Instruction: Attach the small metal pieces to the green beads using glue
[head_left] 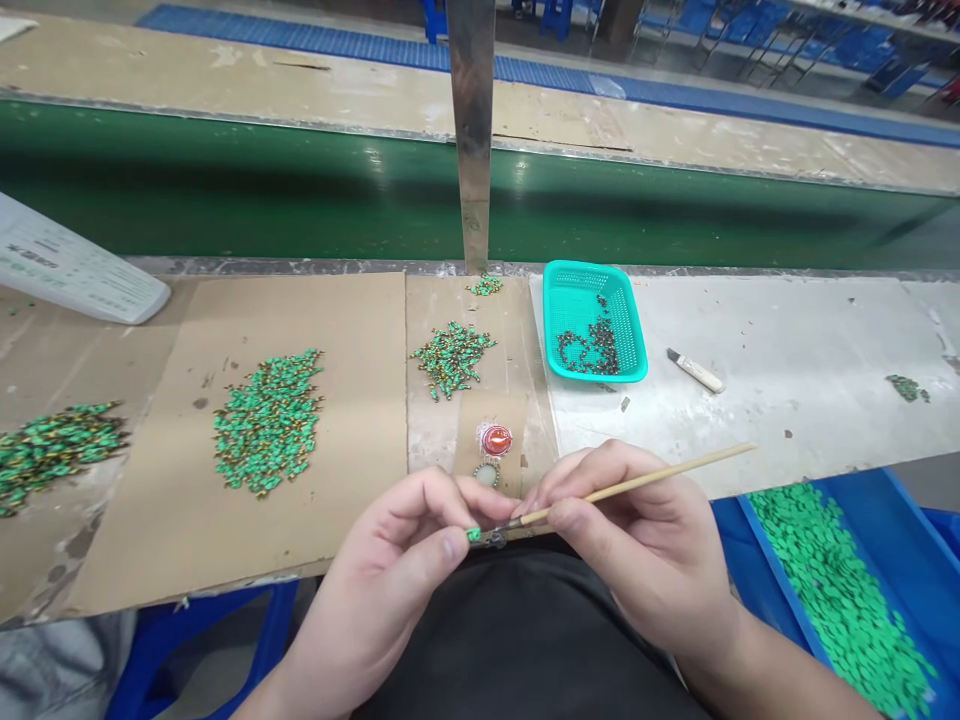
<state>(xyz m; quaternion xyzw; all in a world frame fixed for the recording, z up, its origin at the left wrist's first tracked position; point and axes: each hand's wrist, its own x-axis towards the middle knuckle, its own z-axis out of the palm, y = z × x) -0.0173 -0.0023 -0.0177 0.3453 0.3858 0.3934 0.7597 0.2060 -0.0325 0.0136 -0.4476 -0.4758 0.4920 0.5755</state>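
My left hand [397, 570] pinches a small green piece [473, 535] between thumb and forefinger, just over my lap at the table's front edge. Pen-like in my right hand [637, 550] rests a thin wooden-handled tool [660, 474]. Its dark tip points left and lies close to the green piece; whether they touch, I cannot tell. Under the tip shows a small dark metallic part [493, 540], partly hidden by my fingers. Just beyond my hands sit a small round dish of red material [496, 440] and a smaller round cap with pale contents [487, 474].
Piles of green-and-gold pieces lie on cardboard: one centre-left [268, 425], one far left [56, 450], one ahead [451, 358]. A turquoise basket [556, 370] holds small dark parts. A white-handled knife [699, 372] lies right of it. A blue tray [787, 575] contains green pieces.
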